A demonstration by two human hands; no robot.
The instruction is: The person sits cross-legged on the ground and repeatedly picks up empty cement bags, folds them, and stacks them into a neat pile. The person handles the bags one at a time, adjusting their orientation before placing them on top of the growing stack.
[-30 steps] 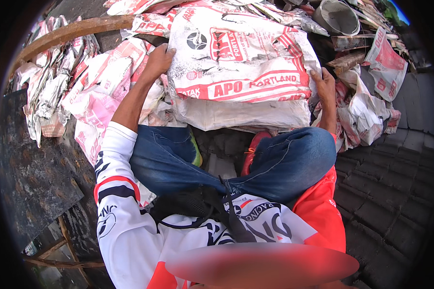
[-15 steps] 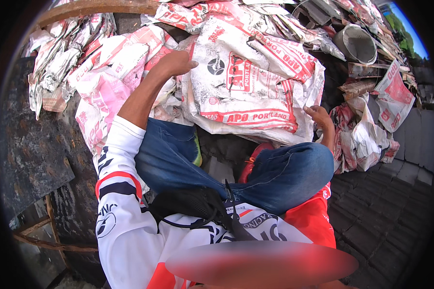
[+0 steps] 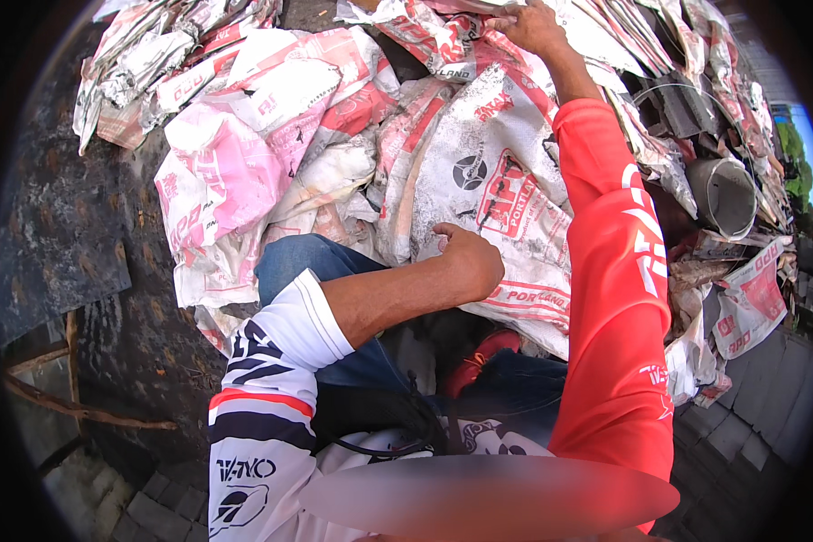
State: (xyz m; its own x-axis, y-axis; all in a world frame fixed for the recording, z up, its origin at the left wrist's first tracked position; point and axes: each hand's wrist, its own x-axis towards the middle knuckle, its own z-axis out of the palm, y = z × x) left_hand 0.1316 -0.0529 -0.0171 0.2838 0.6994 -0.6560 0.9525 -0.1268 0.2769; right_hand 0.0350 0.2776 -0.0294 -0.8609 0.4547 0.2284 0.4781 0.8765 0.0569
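A white-and-red cement bag (image 3: 452, 194) is laid out near the centre, towards one o'clock, just beyond the crossed legs, presumably so that its whole face lies within reach. Over its lower part the left hand (image 3: 471, 262) is held, thumb out and fingers loosely curled, perhaps for steadying; whether paper is gripped cannot be made out. By the right hand (image 3: 535, 29), stretched to one o'clock, the heap of bags (image 3: 596, 32) is met with fingers partly extended; whether an edge is pinched is unclear.

At ten o'clock a pink-stained bag (image 3: 230, 176) is crumpled, and towards two o'clock a grey bucket (image 3: 715, 215) is tipped on its side among scraps.

The cement bag's right side is hidden by the red sleeve (image 3: 610, 307), the heap is cut off at twelve o'clock, and the red shoe (image 3: 481, 363) is only partly shown.
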